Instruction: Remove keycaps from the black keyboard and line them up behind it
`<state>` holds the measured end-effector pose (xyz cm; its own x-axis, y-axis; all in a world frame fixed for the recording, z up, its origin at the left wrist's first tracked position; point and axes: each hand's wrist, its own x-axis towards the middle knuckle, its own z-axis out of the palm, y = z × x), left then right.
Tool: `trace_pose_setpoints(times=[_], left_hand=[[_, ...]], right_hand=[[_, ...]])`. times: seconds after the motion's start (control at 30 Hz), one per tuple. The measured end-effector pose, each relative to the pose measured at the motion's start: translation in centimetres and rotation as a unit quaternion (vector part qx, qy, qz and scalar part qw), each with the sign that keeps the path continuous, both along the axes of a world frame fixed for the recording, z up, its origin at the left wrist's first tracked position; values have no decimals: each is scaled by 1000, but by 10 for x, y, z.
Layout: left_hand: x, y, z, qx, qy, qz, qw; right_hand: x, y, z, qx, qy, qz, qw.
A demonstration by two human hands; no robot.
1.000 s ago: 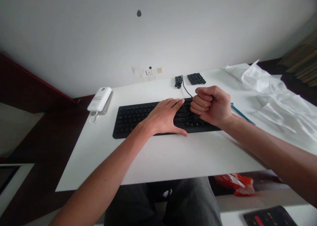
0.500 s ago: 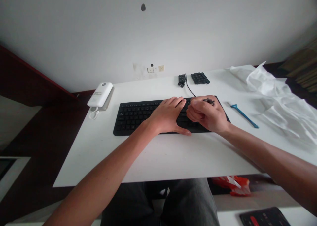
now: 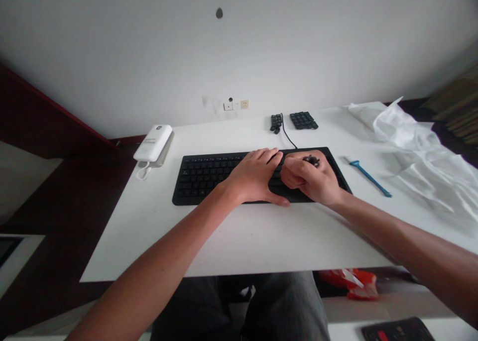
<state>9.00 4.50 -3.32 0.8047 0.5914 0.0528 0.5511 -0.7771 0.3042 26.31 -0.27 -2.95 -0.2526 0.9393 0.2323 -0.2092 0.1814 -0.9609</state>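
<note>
My left hand (image 3: 254, 176) lies flat and open on the black computer keyboard (image 3: 201, 184), its fingers spread over the keys. My right hand (image 3: 308, 177) rests on the keyboard's right part, fingers curled. Small dark pieces (image 3: 311, 161), perhaps keycaps, sit in that hand, partly hidden by the fingers. Beyond the keyboard lie a small heap of black keycaps (image 3: 276, 123) and a flat black block of keys (image 3: 303, 120). A thin black cable (image 3: 288, 137) runs from the heap towards the keyboard.
A white power bank (image 3: 153, 143) with a short white cable lies at the white desk's (image 3: 130, 246) left end. A blue pry tool (image 3: 369, 178) and crumpled white plastic sheeting (image 3: 411, 152) lie to the right. Wall sockets (image 3: 236, 105) sit above the desk.
My right hand has gone from a raised fist to lying lower on the keyboard, with the dark pieces showing in it. The view has shifted slightly, and the blue tool is now fully visible.
</note>
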Motion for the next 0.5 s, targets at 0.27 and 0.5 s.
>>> trace_pose_setpoints(times=[0.27,0.5], left_hand=[[0,0,-2,-4,-8,-1,1000],[0,1,-1,0,5,0,1000]], right_hand=[[-3,-2,2,0,10,6,1000],[-2,0,-4,10,3,10,1000]])
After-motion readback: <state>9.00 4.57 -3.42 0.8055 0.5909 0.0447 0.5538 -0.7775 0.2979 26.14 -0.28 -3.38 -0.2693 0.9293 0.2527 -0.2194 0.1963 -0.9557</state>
